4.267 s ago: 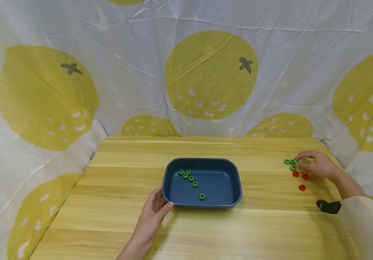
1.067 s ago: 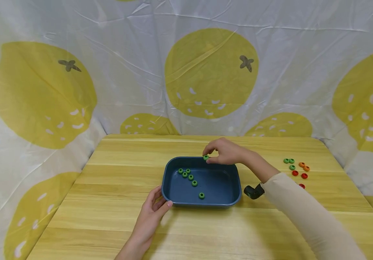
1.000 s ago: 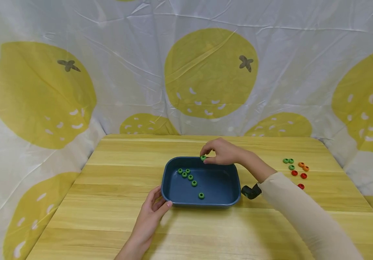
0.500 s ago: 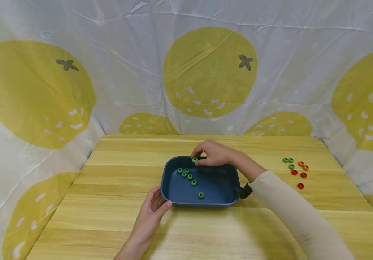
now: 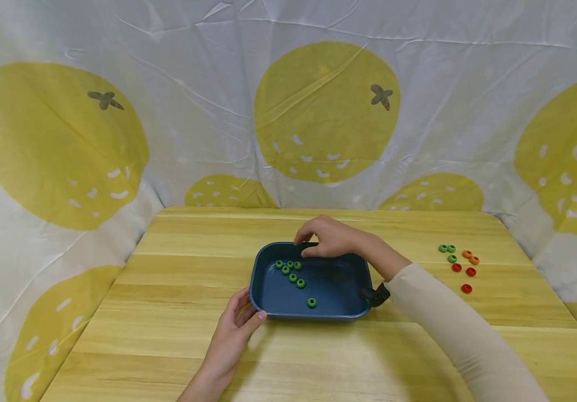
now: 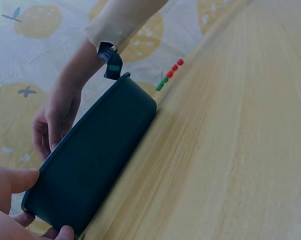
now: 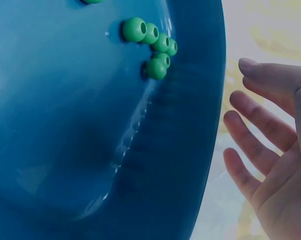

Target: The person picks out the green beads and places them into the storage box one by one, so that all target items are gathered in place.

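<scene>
A dark blue rectangular tray (image 5: 338, 316) stands on the wooden table. Several green beads (image 5: 300, 283) lie inside it, mostly bunched toward the left, with a single bead (image 5: 311, 302) near the front wall. My left hand (image 5: 233, 340) holds the tray's front left corner, thumb at the rim; in the left wrist view its fingertips (image 6: 65, 233) show low on the tray's end. Over the back rim is my right hand (image 5: 332, 237), thumb and fingers apart and nothing between them. The right wrist view shows that hand (image 7: 275, 165) with spread fingers beside the tray wall.
On the table's right side lie three green beads (image 5: 452, 258), two orange beads (image 5: 467, 254) and three red beads (image 5: 466, 288). A black device (image 5: 378, 295) on the right wrist hangs over the tray's right rim. A lemon-print cloth (image 5: 208, 111) hangs behind the table.
My right hand carried a green bead from the right-hand group leftward to the tray and let it go; it now lies with the others inside. The left hand has stayed on the corner.
</scene>
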Tool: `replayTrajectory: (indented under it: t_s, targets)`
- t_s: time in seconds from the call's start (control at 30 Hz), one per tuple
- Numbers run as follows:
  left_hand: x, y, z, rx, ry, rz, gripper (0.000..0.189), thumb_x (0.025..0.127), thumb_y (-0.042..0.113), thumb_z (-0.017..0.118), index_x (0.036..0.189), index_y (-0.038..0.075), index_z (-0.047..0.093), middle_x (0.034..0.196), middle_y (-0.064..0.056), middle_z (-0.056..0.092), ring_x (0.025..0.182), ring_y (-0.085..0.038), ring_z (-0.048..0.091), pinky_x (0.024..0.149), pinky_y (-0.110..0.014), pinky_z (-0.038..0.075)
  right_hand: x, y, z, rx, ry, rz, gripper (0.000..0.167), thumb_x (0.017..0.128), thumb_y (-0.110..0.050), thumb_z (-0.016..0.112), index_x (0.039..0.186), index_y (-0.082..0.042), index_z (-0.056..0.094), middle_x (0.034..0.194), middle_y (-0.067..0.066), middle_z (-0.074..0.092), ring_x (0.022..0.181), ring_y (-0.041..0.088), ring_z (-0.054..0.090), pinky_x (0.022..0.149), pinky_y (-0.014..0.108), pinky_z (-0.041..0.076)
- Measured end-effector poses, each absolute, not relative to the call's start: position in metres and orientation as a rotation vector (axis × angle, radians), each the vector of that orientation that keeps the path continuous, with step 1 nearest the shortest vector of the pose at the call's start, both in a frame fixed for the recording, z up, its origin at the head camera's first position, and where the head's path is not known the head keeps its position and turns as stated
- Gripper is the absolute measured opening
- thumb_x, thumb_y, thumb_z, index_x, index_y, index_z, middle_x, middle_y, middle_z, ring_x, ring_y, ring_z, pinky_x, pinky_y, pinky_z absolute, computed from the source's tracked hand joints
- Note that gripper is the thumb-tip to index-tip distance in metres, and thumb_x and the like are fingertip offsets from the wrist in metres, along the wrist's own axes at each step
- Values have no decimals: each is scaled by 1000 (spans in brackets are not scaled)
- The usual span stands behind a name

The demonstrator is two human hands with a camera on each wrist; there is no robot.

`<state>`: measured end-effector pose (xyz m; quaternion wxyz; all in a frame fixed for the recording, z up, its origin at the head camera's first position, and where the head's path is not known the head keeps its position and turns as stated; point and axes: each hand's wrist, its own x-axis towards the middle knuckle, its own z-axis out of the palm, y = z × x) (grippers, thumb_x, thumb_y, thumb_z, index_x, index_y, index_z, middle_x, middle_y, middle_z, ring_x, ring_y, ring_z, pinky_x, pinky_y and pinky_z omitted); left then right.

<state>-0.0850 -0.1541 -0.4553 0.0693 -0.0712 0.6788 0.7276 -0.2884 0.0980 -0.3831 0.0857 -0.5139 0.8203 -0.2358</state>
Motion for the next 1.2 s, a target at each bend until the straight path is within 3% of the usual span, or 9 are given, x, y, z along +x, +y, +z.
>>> replayTrajectory:
  t_s: [0.23, 0.7, 1.2]
  targets:
    - [-85, -154, -455, -216, 2046, 2190, 60, 100, 8, 69, 154, 8, 40, 152, -18, 43, 141, -38, 43, 107, -43, 45, -288, 111, -381, -1483, 2454, -716, 25, 96, -13, 74, 118, -3, 75, 115, 8, 73, 106, 28, 68, 94, 50, 54]
    - [-85, -154, -454, -228, 2069, 2187, 61, 100, 7, 69, 154, 8, 41, 151, -18, 45, 140, -38, 44, 106, -42, 45, -287, 154, -378, -1358, 2546, -739, 25, 95, -14, 76, 118, -4, 75, 116, 9, 72, 105, 30, 68, 92, 47, 55]
    - [-83, -151, -454, -232, 2069, 2177, 61, 100, 8, 70, 153, 7, 41, 151, -19, 45, 139, -39, 45, 106, -43, 46, -284, 210, -382, -1148, 2628, -786, 25, 97, -18, 75, 120, -6, 74, 120, 13, 71, 109, 33, 67, 94, 55, 52]
